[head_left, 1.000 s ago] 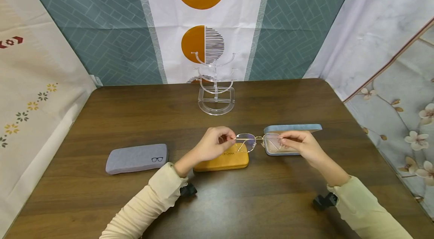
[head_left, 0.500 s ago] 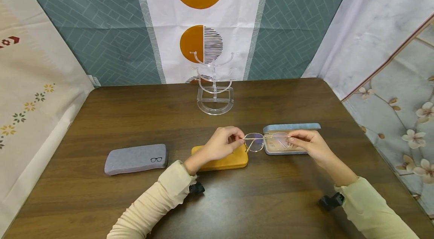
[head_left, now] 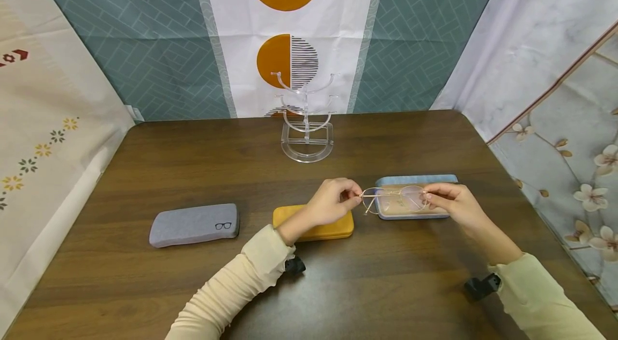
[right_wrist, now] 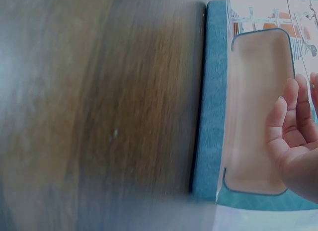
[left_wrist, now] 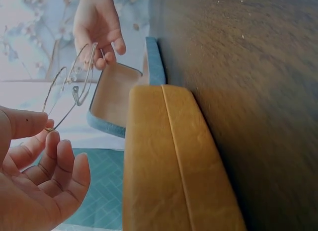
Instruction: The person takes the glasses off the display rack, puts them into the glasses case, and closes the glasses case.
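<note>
A pair of thin gold-rimmed eyeglasses (head_left: 411,198) is held up by both hands, one at each side of the frame. The left hand (head_left: 333,201) pinches one end between thumb and index finger; its other fingers curl loosely in the left wrist view. At the opposite end, the right hand (head_left: 456,205) pinches the rim. Behind and below the glasses lies an open blue glasses case (head_left: 415,179) with a beige inside, seen large in the right wrist view. A closed yellow glasses case (head_left: 333,228) lies partly behind the left forearm.
A closed grey glasses case (head_left: 193,224) with a small glasses print lies at the left. The clear tiered glasses stand (head_left: 307,141) stands at the back, near the curtain. All rest on a dark wooden table (head_left: 203,163).
Both hands have carried the eyeglasses to the right, from over the yellow case's right end to in front of the open blue case. The cases and the stand have stayed put.
</note>
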The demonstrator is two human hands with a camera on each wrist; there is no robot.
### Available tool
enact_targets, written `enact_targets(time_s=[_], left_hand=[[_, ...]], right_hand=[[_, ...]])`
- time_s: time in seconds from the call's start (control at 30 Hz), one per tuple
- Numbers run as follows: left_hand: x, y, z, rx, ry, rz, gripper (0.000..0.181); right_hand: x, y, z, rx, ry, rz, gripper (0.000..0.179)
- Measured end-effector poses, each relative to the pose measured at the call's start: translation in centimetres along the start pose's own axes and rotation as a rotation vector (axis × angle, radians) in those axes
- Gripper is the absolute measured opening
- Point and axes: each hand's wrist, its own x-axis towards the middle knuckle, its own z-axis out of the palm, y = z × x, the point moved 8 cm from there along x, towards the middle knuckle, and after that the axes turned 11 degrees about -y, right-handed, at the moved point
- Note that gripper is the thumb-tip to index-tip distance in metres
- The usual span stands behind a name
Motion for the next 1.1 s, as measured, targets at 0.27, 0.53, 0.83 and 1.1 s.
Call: enact_targets(time_s=[0.27,0.53,0.83,1.1], left_hand=[[0.8,0.2,0.9,0.016,-0.013,0.009,0.005],[1.7,0.2,1.9,0.021,-0.055,-0.014,0.003],[2.5,0.0,2.7,0.047,-0.083,-0.053,0.006],[3.5,-0.2,3.6,0.09,-0.085,-0.098,0.007]], right_hand=[[-0.4,0.4,-1.1,0.001,0.019,0.013,0.02],[-0.9,0.8,-2.2,-0.089,0.067,0.05,0.021],[-1.1,1.2,-3.1,-0.108,0.07,0.075,0.019],[-1.4,1.6,-3.9,-0.04,0.077,0.039,0.025]])
